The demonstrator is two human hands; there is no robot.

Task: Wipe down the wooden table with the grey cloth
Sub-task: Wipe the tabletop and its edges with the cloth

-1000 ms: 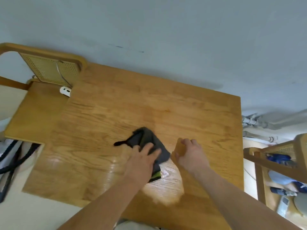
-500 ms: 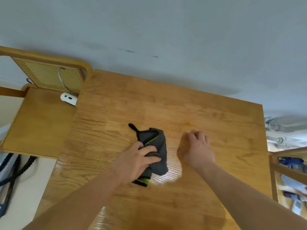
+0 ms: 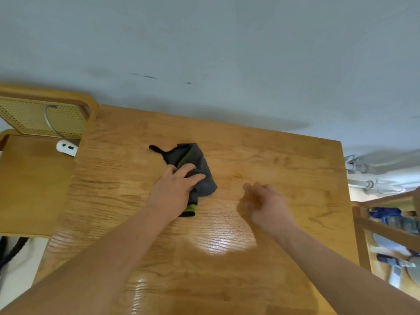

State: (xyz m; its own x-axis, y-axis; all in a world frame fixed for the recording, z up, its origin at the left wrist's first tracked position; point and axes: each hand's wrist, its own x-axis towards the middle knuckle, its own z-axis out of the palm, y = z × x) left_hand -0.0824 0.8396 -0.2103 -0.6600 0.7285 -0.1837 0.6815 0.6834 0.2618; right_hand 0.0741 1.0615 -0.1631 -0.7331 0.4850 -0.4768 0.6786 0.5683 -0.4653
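Note:
The wooden table (image 3: 284, 155) fills the middle of the view, with a bright glare patch near its front. A crumpled grey cloth (image 3: 200, 171) with black and green trim lies on it, left of centre. My left hand (image 3: 175, 189) presses flat on the cloth's near side, fingers spread over it. My right hand (image 3: 266, 205) hovers just right of the cloth, blurred, fingers loosely curled, holding nothing. A small brownish speck (image 3: 238, 176) sits on the wood between the cloth and my right hand.
A cane-backed wooden chair (image 3: 43, 114) stands at the table's left, with a white plug strip (image 3: 67, 147) and grey cable on its seat. A grey wall runs behind. Another chair and clutter (image 3: 386, 223) sit at the right edge. Dark straps (image 3: 11, 248) lie lower left.
My left hand has pushed the cloth away from me across the table, toward the far edge. My right hand has lifted off the wood and moved a little right.

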